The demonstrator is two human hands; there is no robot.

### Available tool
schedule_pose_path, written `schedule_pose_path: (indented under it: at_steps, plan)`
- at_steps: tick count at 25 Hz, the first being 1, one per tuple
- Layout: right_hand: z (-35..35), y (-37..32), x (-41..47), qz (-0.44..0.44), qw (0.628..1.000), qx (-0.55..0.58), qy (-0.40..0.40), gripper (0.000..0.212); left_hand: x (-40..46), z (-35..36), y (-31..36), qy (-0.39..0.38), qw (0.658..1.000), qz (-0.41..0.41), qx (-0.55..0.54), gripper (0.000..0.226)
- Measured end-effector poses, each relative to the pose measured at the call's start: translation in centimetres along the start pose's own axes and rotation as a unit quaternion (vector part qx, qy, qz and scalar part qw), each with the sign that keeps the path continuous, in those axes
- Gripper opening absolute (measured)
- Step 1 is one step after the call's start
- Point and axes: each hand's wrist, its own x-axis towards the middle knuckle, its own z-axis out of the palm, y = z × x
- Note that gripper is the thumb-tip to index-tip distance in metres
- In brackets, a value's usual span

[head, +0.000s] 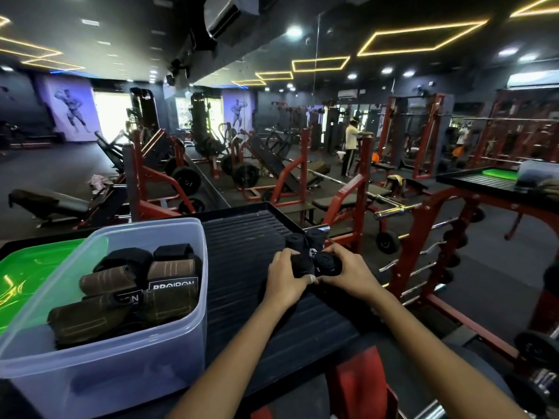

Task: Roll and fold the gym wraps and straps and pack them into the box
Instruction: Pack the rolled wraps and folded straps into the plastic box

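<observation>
Left hand: the left hand (286, 275) has its fingers (284, 256) curled over a black rolled wrap (300, 261), holding it from the left side.
Right hand: the right hand (352, 272) has its fingers (334, 251) curled over a second black roll (328, 263), holding it from the right side.
Thumbs: the two thumbs meet just below the rolls, on the near side.
Two held rolls: they sit side by side and touch, pressed together between both sets of fingers, down on the counter (242, 252).
More rolls: two other black rolls (307, 241) lie just past the fingertips, touching the held ones, near the far edge of the counter.
Counter: it is a dark tray top with ridges running across it.
Box: a see-through plastic box (169, 352) stands on the counter, well to the left of the left fingers.
In the box: brown and black folded wraps (121, 297) are packed inside, some with a white word label.
Green lid: a green lid (27, 273) lies behind and to the left of the box, far from both hands.
Far away: red gym machines (290, 176) and a standing person (351, 146) are well beyond the fingers.
</observation>
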Motion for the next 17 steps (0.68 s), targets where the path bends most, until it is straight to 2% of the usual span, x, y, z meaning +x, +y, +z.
schedule_pose_path:
  at_steps: [4,6,9,10,12,15,17]
  plan:
    - [-1.6,-1.9,-0.2,0.008,0.982,0.184,-0.050,0.032,-0.9,-0.9,1.6,0.089,0.991,-0.038,-0.088,0.037]
    - [-2.4,-4.0,0.1,0.002,0.958,0.270,-0.093,0.035,-1.6,-2.0,3.7,0.120,0.982,-0.026,-0.141,0.036]
    - [-3.2,-8.1,0.9,-0.019,0.916,0.378,-0.135,0.051,-3.4,-5.0,7.2,0.144,0.959,0.012,-0.244,0.034]
    - [-3.3,-9.7,1.1,-0.029,0.900,0.410,-0.147,0.049,-4.1,-6.4,8.2,0.152,0.951,0.024,-0.270,0.034]
    - [-3.3,-12.9,1.4,-0.053,0.880,0.440,-0.167,0.041,-5.5,-9.8,9.6,0.164,0.938,0.055,-0.301,0.035]
    - [-2.1,-17.3,2.1,-0.104,0.866,0.440,-0.213,0.050,-7.1,-15.9,9.8,0.180,0.931,0.108,-0.298,0.036]
    - [-0.3,-20.1,2.4,-0.139,0.873,0.398,-0.246,0.056,-8.0,-20.6,8.5,0.192,0.938,0.119,-0.263,0.034]
